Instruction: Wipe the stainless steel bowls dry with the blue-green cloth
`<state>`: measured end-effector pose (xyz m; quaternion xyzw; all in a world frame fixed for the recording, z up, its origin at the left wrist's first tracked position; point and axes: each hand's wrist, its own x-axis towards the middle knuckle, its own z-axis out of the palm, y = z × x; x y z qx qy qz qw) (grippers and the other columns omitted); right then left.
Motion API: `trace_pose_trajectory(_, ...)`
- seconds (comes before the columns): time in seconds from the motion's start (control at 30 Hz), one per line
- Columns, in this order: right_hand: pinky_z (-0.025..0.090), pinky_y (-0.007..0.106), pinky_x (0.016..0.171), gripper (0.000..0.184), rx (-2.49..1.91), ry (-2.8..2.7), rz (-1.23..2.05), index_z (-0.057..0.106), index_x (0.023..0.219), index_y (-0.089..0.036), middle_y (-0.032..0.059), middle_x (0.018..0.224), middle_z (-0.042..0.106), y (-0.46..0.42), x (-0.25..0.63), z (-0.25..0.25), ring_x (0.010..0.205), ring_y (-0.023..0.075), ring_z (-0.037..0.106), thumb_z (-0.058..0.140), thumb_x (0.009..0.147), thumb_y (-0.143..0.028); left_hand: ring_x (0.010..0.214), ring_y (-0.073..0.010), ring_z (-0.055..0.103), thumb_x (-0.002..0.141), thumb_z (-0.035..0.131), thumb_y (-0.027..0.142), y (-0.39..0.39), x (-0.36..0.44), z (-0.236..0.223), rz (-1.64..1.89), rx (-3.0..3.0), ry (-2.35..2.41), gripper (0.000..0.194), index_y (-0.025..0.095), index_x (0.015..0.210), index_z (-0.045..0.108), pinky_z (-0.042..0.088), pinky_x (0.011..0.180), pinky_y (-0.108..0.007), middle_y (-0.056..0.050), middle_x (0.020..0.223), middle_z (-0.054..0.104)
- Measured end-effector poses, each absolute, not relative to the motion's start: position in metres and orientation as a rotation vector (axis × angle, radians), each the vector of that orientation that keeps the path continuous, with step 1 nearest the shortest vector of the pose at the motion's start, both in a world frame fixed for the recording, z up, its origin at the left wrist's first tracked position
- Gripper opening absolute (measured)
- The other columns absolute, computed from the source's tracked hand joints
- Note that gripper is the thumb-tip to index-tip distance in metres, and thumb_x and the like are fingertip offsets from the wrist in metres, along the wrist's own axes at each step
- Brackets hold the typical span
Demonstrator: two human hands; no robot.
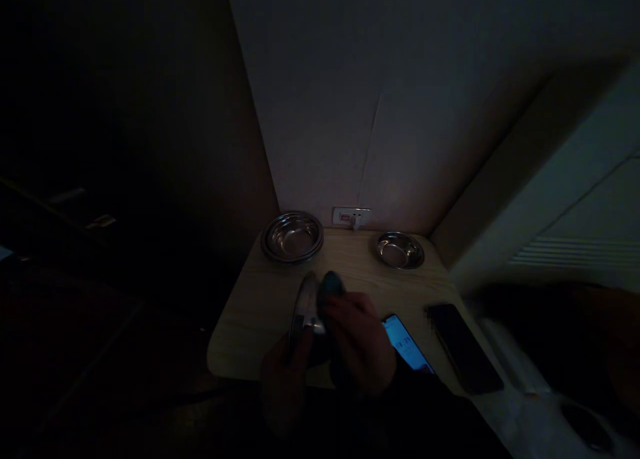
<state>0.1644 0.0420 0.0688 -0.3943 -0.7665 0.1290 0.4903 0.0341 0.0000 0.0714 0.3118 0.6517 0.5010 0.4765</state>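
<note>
The room is very dim. My left hand [284, 372] grips a tilted steel bowl [303, 309] by its lower edge over the front of a small wooden table [250, 312]. My right hand [357, 339] is closed on a teal cloth [332, 286] pressed against the bowl. Both hands show only as dark shapes.
A stack of steel bowls [293, 237] sits at the table's back left and a single steel bowl [400, 250] at the back right. A wall socket [351, 216] is behind them. A lit phone [407, 344] and a dark phone [463, 346] lie to the right.
</note>
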Motion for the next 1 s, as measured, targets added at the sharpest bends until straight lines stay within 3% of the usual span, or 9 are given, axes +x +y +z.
trace_pose_trajectory(0.4,0.052,0.033,0.076,0.023,-0.873,-1.964,0.346,0.065,0.101,-0.019,0.0076,0.095,0.070,0.050,0.174,0.093,0.088,0.0193,0.057,0.046,0.089,-0.016,0.063,-0.0205,0.064,0.067,0.062,0.049,0.000,0.031,0.072,1.163,0.945,1.630,0.037,0.013,0.068,0.070,0.050,0.057,-0.026,-0.004,0.063,0.069)
trace_pose_trajectory(0.5,0.051,0.034,0.080,0.022,-0.816,-2.028,0.386,0.064,0.102,-0.020,0.0054,0.107,0.067,0.050,0.175,0.091,0.096,0.0200,0.054,0.046,0.089,-0.017,0.060,-0.0198,0.063,0.067,0.062,0.048,-0.001,0.032,0.076,1.179,0.959,1.666,0.036,0.013,0.066,0.069,0.049,0.055,-0.026,-0.003,0.059,0.068)
trace_pose_trajectory(0.6,0.052,0.034,0.076,0.023,-0.880,-1.983,0.374,0.064,0.100,-0.020,0.0066,0.096,0.069,0.050,0.176,0.088,0.088,0.0193,0.058,0.044,0.090,-0.017,0.060,-0.0206,0.063,0.065,0.063,0.049,-0.001,0.032,0.078,1.154,0.948,1.681,0.037,0.013,0.066,0.069,0.048,0.054,-0.026,-0.004,0.059,0.068)
trace_pose_trajectory(0.73,0.050,0.034,0.081,0.023,-0.782,-2.047,0.414,0.062,0.104,-0.020,0.0067,0.108,0.066,0.049,0.177,0.088,0.097,0.0194,0.055,0.045,0.089,-0.017,0.060,-0.0204,0.063,0.063,0.064,0.047,-0.002,0.033,0.079,1.190,0.898,1.658,0.034,0.013,0.064,0.069,0.049,0.055,-0.026,-0.003,0.059,0.067)
trace_pose_trajectory(0.83,0.051,0.035,0.080,0.023,-0.827,-2.015,0.353,0.064,0.101,-0.019,0.0076,0.099,0.069,0.048,0.176,0.091,0.091,0.0194,0.057,0.044,0.089,-0.015,0.060,-0.0192,0.062,0.064,0.065,0.046,-0.002,0.034,0.081,1.227,0.895,1.673,0.032,0.013,0.063,0.069,0.048,0.053,-0.024,-0.003,0.057,0.066)
trace_pose_trajectory(1.0,0.052,0.034,0.079,0.022,-0.760,-2.031,0.350,0.064,0.100,-0.019,0.0076,0.101,0.069,0.048,0.172,0.095,0.093,0.0191,0.057,0.045,0.089,-0.016,0.058,-0.0182,0.061,0.062,0.066,0.044,-0.002,0.036,0.086,1.272,0.870,1.703,0.030,0.014,0.064,0.069,0.048,0.053,-0.024,-0.002,0.058,0.067)
